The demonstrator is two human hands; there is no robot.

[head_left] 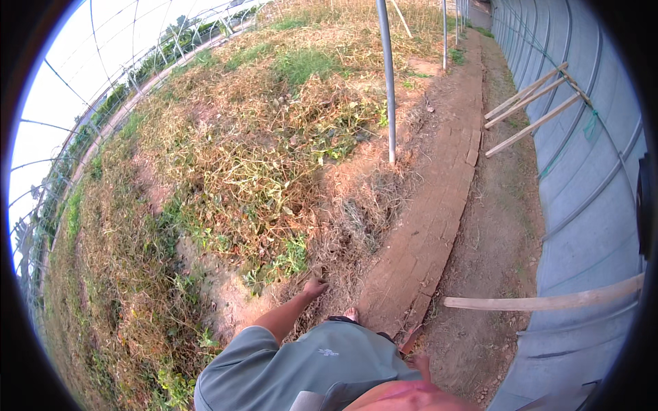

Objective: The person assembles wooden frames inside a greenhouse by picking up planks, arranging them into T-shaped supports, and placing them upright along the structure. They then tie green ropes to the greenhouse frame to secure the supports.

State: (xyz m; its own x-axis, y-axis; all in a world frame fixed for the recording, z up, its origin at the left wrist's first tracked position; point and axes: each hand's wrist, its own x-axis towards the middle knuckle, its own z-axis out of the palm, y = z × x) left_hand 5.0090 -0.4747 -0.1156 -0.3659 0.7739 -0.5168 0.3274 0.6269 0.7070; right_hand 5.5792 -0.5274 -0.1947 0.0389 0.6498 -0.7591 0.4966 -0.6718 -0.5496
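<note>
My left hand (315,286) reaches out low over dry, brown plant litter (336,264) beside the planted bed. Its fingers look curled together; whether anything small is in them does not show. Close by it grows a green leafy plant (293,255). My right hand (421,363) hangs low on the other side of my body, near a reddish flat piece (411,339) at the edge of the path; its fingers are too small and unclear to read. Part of my foot (351,314) shows past the grey-green shirt (329,356).
Withered, tangled vines (260,164) cover the bed on the left. A brown plank-like path (432,233) runs ahead. A metal post (388,82) stands at the bed's edge. Wooden poles (534,116) lean by the plastic sheet wall (589,178); another wooden pole (541,301) juts toward the path.
</note>
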